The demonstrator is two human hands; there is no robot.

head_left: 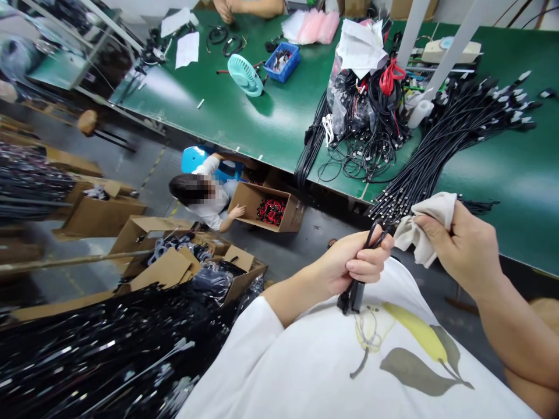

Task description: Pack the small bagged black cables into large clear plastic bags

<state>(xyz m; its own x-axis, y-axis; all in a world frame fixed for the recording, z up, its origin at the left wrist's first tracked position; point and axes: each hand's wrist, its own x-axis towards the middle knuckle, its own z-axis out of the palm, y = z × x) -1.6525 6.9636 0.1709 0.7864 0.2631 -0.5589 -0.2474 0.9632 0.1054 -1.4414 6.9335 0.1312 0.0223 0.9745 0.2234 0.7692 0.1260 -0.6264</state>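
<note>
Head camera view: right of centre in the frame, our left hand [360, 263] curled its fingers around a folded black cable [357, 295], a loop showing above the fist and dark ends hanging below it, in front of our white shirt [279, 366]. Farther right, our right hand [469, 247] pinched a crumpled white cloth [432, 224] between thumb and fingers, its loose edge close to the left fingertips; whether the two touched, we could not tell. Behind them, a large bundle of black cables [441, 157] fanned across the green workbench [279, 125] toward the upper right. In our judgement, good work at this point called for a firm but gentle left grip, tight enough to stop the folds slipping yet loose enough not to kink them. We thought the cloth would serve best gathered into a flat pad, since a trailing corner could snag on the bundle's tips nearby. Holding the cable clear of that bundle seemed wise too, as its strands could easily tangle. At left of centre, a co-worker [212, 215] reached toward a cardboard box [293, 216].
</note>
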